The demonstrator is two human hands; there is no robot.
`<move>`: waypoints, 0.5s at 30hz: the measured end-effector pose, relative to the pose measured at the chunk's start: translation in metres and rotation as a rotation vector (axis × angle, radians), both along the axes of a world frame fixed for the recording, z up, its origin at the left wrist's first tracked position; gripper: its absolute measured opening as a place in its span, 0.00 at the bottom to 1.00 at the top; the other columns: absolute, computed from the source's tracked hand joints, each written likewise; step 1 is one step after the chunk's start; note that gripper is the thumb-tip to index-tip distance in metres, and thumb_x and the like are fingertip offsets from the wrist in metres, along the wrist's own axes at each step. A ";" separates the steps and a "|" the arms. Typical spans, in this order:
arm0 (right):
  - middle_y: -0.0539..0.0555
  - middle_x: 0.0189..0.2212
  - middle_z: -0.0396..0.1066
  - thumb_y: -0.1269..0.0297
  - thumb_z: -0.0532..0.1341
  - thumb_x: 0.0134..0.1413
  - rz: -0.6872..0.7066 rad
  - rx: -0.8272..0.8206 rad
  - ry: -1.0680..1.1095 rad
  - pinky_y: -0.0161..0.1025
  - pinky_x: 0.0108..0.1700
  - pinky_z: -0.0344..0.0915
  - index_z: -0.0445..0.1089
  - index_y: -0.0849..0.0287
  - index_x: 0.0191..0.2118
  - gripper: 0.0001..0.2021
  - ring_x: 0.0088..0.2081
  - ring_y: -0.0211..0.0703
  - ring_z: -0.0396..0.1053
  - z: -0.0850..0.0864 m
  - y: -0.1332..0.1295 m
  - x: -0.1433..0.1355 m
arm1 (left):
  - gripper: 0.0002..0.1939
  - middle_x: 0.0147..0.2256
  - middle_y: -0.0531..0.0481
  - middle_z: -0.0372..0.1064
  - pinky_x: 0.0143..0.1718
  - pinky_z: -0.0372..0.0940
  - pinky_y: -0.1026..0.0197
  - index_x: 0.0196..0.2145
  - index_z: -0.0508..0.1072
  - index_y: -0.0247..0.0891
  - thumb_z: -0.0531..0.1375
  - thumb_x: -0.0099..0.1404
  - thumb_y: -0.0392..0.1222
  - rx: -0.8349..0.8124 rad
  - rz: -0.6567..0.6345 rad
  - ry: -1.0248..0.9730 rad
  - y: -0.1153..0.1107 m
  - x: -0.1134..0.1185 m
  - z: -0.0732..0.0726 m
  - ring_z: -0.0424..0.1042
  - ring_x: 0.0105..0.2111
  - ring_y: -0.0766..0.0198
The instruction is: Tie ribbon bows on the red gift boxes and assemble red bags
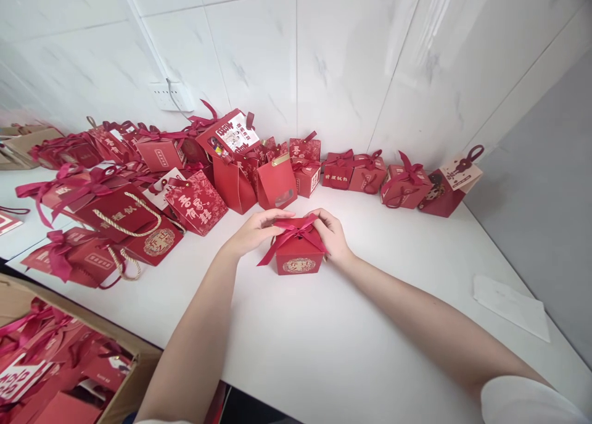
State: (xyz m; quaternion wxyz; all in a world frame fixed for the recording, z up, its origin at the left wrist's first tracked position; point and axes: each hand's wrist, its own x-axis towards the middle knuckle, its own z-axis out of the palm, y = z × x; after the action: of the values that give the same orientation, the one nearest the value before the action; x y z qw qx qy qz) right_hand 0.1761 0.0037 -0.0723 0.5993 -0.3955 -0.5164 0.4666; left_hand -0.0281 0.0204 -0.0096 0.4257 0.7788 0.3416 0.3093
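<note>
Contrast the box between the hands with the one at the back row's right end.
The box between the hands has a ribbon bow; the right-end box has a dark loop.
The first box shows a round gold emblem; the right-end box shows a cream panel.
The left hand and right hand are at the first box; neither is at the right-end box.
Both are largely red and stand on the white table.

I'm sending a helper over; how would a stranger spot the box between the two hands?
Look at the white table against the white marbled tile wall. At the picture's middle, apart from the other red cardboard boxes, stands a red cardboard box with a crimson ribbon bow on top and a gold emblem on its front. It alone sits between the person's left hand and right hand.
</note>
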 end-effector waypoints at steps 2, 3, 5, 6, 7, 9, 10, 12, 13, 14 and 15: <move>0.49 0.31 0.71 0.60 0.58 0.56 0.039 0.025 -0.018 0.38 0.39 0.64 0.68 0.57 0.31 0.08 0.33 0.41 0.68 -0.001 -0.001 0.001 | 0.17 0.50 0.45 0.75 0.45 0.73 0.53 0.49 0.78 0.44 0.59 0.63 0.39 -0.050 -0.018 -0.004 0.000 -0.003 0.001 0.75 0.48 0.51; 0.49 0.31 0.71 0.61 0.58 0.56 0.054 0.041 -0.029 0.38 0.39 0.64 0.68 0.57 0.31 0.07 0.33 0.40 0.68 -0.001 -0.001 0.001 | 0.16 0.49 0.45 0.75 0.47 0.73 0.53 0.48 0.78 0.44 0.59 0.63 0.39 -0.083 -0.019 -0.012 0.000 -0.004 0.001 0.75 0.48 0.51; 0.49 0.30 0.71 0.62 0.58 0.56 0.070 0.071 -0.053 0.37 0.39 0.63 0.68 0.57 0.30 0.07 0.33 0.40 0.67 -0.001 -0.001 0.003 | 0.14 0.47 0.45 0.76 0.48 0.72 0.53 0.45 0.80 0.43 0.60 0.63 0.40 -0.125 0.018 -0.026 0.001 -0.003 -0.001 0.76 0.47 0.52; 0.49 0.30 0.71 0.62 0.58 0.56 0.070 0.080 -0.064 0.37 0.38 0.63 0.68 0.57 0.30 0.06 0.33 0.40 0.67 0.000 -0.001 0.003 | 0.13 0.45 0.45 0.77 0.48 0.71 0.53 0.43 0.80 0.42 0.61 0.62 0.41 -0.125 0.058 -0.029 0.001 -0.002 -0.002 0.76 0.46 0.53; 0.49 0.29 0.70 0.62 0.59 0.56 0.066 0.084 -0.073 0.37 0.38 0.63 0.69 0.57 0.30 0.07 0.32 0.40 0.67 0.001 -0.001 0.004 | 0.12 0.44 0.45 0.78 0.47 0.71 0.54 0.41 0.81 0.41 0.61 0.62 0.42 -0.111 0.105 -0.025 0.001 -0.001 -0.003 0.76 0.45 0.53; 0.49 0.28 0.70 0.60 0.59 0.56 0.052 0.084 -0.080 0.37 0.37 0.63 0.69 0.57 0.30 0.08 0.31 0.40 0.67 0.004 -0.001 0.005 | 0.11 0.40 0.46 0.78 0.45 0.70 0.55 0.38 0.82 0.40 0.62 0.61 0.45 -0.042 0.212 -0.020 0.001 0.004 -0.005 0.76 0.41 0.55; 0.49 0.28 0.71 0.59 0.59 0.57 0.040 0.085 -0.080 0.38 0.37 0.64 0.69 0.57 0.30 0.09 0.31 0.40 0.68 0.006 -0.001 0.005 | 0.12 0.39 0.46 0.78 0.44 0.70 0.56 0.38 0.81 0.39 0.62 0.61 0.46 0.004 0.272 -0.028 0.001 0.006 -0.007 0.76 0.40 0.55; 0.50 0.30 0.71 0.57 0.59 0.58 -0.003 0.095 -0.081 0.38 0.38 0.64 0.69 0.57 0.33 0.09 0.32 0.41 0.69 0.008 -0.001 0.005 | 0.14 0.38 0.46 0.78 0.41 0.69 0.58 0.39 0.81 0.38 0.61 0.61 0.48 0.090 0.398 -0.041 0.001 0.010 -0.010 0.76 0.38 0.56; 0.50 0.31 0.72 0.56 0.59 0.58 -0.026 0.100 -0.089 0.39 0.39 0.65 0.69 0.57 0.34 0.09 0.33 0.41 0.69 0.009 -0.001 0.005 | 0.15 0.37 0.46 0.78 0.39 0.68 0.59 0.40 0.81 0.38 0.61 0.62 0.49 0.125 0.457 -0.033 0.001 0.012 -0.011 0.75 0.37 0.57; 0.50 0.32 0.73 0.56 0.59 0.58 -0.047 0.100 -0.099 0.39 0.40 0.65 0.69 0.56 0.35 0.09 0.35 0.42 0.70 0.009 -0.001 0.006 | 0.16 0.34 0.48 0.77 0.37 0.66 0.60 0.39 0.81 0.38 0.60 0.62 0.50 0.154 0.506 -0.008 0.000 0.013 -0.013 0.74 0.34 0.59; 0.51 0.33 0.73 0.56 0.59 0.58 -0.061 0.094 -0.111 0.39 0.41 0.65 0.68 0.56 0.37 0.09 0.35 0.42 0.70 0.009 0.000 0.006 | 0.17 0.30 0.50 0.75 0.34 0.64 0.61 0.37 0.81 0.38 0.58 0.63 0.52 0.176 0.539 0.035 -0.001 0.014 -0.014 0.71 0.30 0.61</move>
State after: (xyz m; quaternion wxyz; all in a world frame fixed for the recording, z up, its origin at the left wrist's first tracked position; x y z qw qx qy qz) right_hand 0.1821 0.0033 -0.0636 0.6017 -0.4078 -0.5577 0.4007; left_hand -0.0136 0.0199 -0.0235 0.2529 0.6990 0.5156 0.4262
